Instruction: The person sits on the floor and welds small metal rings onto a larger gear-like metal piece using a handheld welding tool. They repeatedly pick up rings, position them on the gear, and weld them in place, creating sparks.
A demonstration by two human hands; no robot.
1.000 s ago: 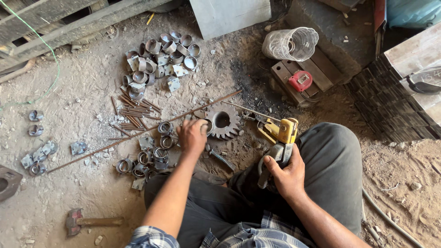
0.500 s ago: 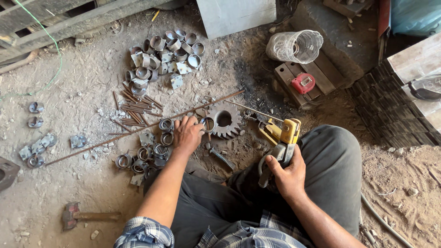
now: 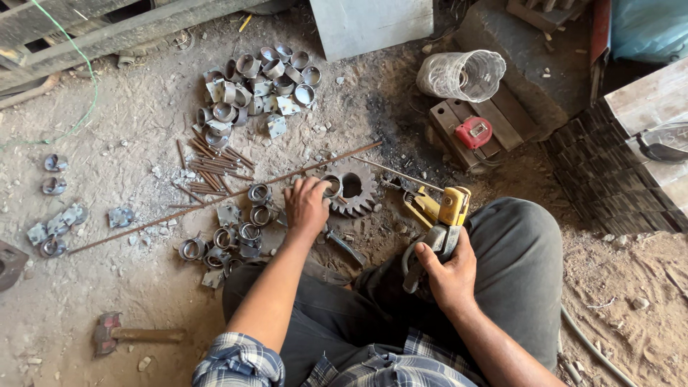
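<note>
My left hand [image 3: 307, 206] reaches forward to the dirt floor, its fingers on a short metal ring [image 3: 332, 186] that lies against a toothed steel gear [image 3: 353, 188]. Whether the fingers have closed on the ring is unclear. My right hand [image 3: 449, 271] rests on my right knee and grips a yellow welding electrode holder [image 3: 443, 215] with a thin rod [image 3: 390, 172] sticking out toward the gear. More cut metal rings [image 3: 244, 233] lie just left of my left hand.
A long rusty rod [image 3: 215, 202] crosses the ground. A pile of rings and plates [image 3: 254, 82] and short rusty rods [image 3: 211, 166] lie farther out. A hammer [image 3: 132, 335] lies near left. A red tape measure [image 3: 472, 132] sits on a wooden block beside a wire coil [image 3: 460, 74].
My left hand has shifted slightly right and forward, from the loose rings to the ring beside the gear. The right hand has stayed on the holder.
</note>
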